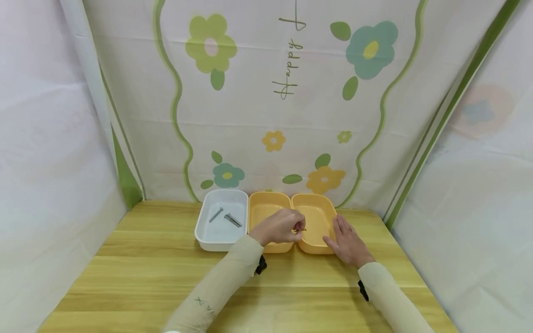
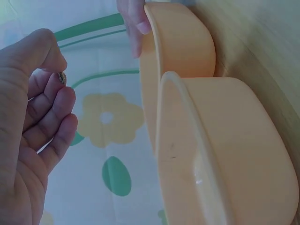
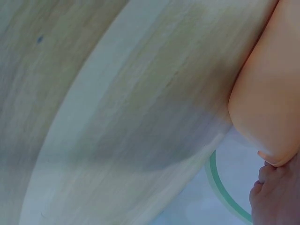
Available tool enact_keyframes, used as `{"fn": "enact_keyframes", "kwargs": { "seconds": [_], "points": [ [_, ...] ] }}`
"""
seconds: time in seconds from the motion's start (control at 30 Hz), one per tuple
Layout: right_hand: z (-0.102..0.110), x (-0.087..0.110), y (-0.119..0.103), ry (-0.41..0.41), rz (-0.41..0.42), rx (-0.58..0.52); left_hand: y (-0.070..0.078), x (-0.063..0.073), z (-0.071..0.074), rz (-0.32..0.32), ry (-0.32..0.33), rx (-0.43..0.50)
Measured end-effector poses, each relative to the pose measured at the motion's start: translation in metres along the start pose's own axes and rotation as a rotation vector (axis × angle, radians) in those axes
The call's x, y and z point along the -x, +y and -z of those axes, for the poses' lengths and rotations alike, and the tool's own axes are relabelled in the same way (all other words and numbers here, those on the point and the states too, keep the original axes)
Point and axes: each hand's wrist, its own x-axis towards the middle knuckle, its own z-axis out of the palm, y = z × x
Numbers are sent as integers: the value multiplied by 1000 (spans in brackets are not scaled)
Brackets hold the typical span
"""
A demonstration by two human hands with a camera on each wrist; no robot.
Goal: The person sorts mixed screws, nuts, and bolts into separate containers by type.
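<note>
While the head view looks down at a wooden surface (image 1: 166, 273), three trays sit in a row at its far edge: a white tray (image 1: 201, 231) at ten o'clock from the hands, then a middle orange tray (image 1: 266, 200), then a right orange tray (image 1: 318, 200). Two screws (image 1: 226, 217) lie in the white tray. The left hand (image 1: 278, 226) hovers over the seam between the two orange trays, its fingers pinched together on a small screw (image 1: 300, 230). The right hand (image 1: 347, 243) lies flat with straight fingers against the right tray's near three o'clock corner, steadying it.

From the left wrist view, thumb and forefinger clamp the small screw (image 2: 62, 78), the other fingers loosely curled below; the orange trays (image 2: 225, 140) lie at three o'clock.

From the right wrist view, only a fingertip (image 3: 269, 176) touching the orange tray's rim (image 3: 274, 93) shows.

To do this well, the pinch should likely stay firm until the screw is low over the chosen tray, with the right hand keeping that tray from sliding.
</note>
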Motion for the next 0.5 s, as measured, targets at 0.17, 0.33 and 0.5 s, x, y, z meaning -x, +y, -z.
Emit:
{"fn": "enact_keyframes", "kwargs": {
  "seconds": [0.17, 0.33, 0.5],
  "points": [
    [0, 2, -1, 18, -7, -3, -6, -13, -15, 55, 16, 16],
    [0, 1, 0, 35, 2, -5, -10, -19, -33, 87, 56, 3],
    [-2, -1, 0, 19, 2, -9, -9, -17, -50, 115, 59, -43]
  ]
}}
